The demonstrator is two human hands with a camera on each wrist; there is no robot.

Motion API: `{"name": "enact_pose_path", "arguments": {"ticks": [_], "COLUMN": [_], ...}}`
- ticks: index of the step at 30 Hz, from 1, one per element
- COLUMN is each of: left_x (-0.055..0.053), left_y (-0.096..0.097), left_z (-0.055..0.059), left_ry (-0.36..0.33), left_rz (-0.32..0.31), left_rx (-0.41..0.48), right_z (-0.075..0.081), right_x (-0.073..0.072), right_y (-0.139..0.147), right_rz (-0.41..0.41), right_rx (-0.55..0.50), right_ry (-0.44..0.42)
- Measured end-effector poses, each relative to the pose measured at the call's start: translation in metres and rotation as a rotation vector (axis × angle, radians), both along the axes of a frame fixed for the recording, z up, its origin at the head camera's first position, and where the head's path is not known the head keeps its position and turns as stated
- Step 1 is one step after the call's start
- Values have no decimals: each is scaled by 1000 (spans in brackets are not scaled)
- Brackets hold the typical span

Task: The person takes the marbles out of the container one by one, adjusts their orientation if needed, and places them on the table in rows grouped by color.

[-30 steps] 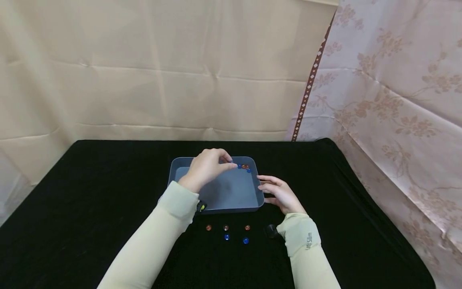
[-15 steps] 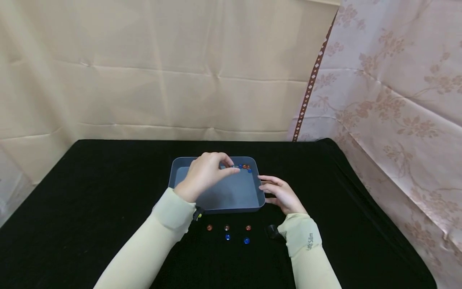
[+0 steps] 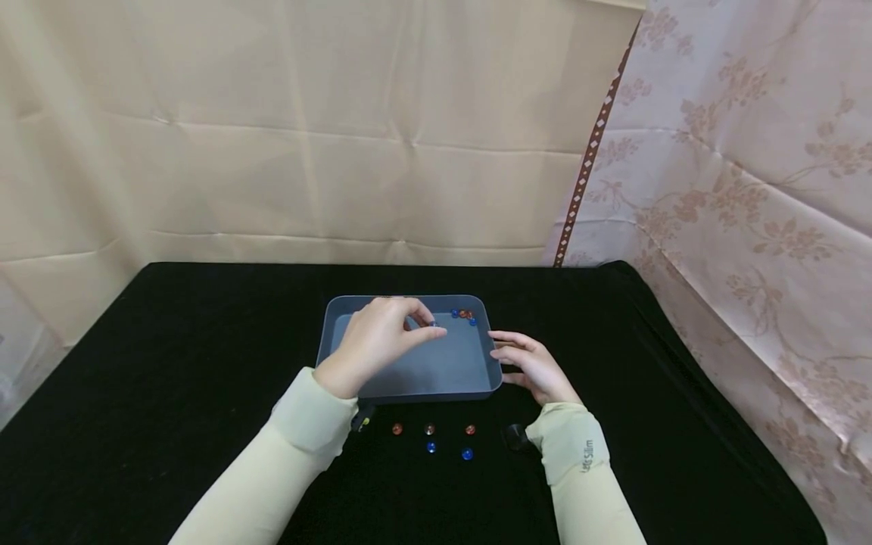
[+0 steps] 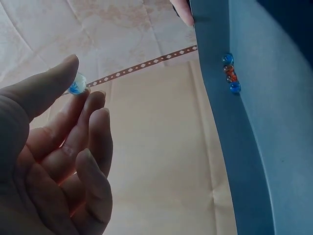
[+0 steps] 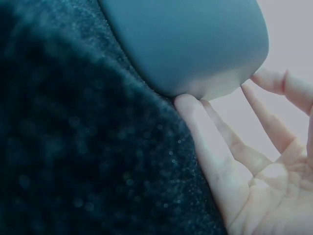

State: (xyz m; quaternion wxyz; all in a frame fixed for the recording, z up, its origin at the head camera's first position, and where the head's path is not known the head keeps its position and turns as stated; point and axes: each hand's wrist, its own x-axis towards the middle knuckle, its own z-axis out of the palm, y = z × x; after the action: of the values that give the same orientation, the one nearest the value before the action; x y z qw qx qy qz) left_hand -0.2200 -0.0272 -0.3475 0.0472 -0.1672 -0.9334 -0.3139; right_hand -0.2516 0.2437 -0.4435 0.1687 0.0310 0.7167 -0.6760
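Observation:
Between thumb and fingertips my left hand [image 3: 381,337] pinches a clear glass marble with a blue swirl [image 4: 77,83], held above the grey-blue tray [image 3: 436,371]. In the head view the fingers mostly cover this marble. Orange marbles [image 3: 465,313] and blue marbles [image 4: 235,87] lie bunched in the tray's far right corner. My right hand [image 3: 534,369] is at the tray's right side; in the right wrist view its extended thumb and fingertips touch the outer wall.
In front of the tray, orange marbles [image 3: 397,429] and blue marbles [image 3: 467,454] lie spaced out on the black cloth [image 3: 204,393]. A beige curtain [image 3: 341,151] hangs behind the table, and a floral curtain [image 3: 763,189] hangs at the right.
My left hand has drawn back toward me and slightly left, away from the bunched marbles, with the clear marble in its fingers. The right hand stays at the tray's side.

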Motion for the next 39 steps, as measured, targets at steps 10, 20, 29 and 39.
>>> {"name": "enact_pose_path", "arguments": {"ticks": [10,20,29,39], "left_x": [13,31,41,44], "left_y": [-9,-17,-21,-18], "left_z": [-1,-5,-16,-22], "left_ry": [-30,-49,-67,-68], "left_rz": [-32,-73,-136,-185], "left_rx": [-4,-28,-34,-61], "right_z": [-1,-2,-2,-1], "right_x": [0,0,-1,-1], "right_y": [1,1,1,0], "right_rz": [0,-2,5,8], "right_rx": [6,5,-4,-8], "right_ry": [-1,11,11,15]}}
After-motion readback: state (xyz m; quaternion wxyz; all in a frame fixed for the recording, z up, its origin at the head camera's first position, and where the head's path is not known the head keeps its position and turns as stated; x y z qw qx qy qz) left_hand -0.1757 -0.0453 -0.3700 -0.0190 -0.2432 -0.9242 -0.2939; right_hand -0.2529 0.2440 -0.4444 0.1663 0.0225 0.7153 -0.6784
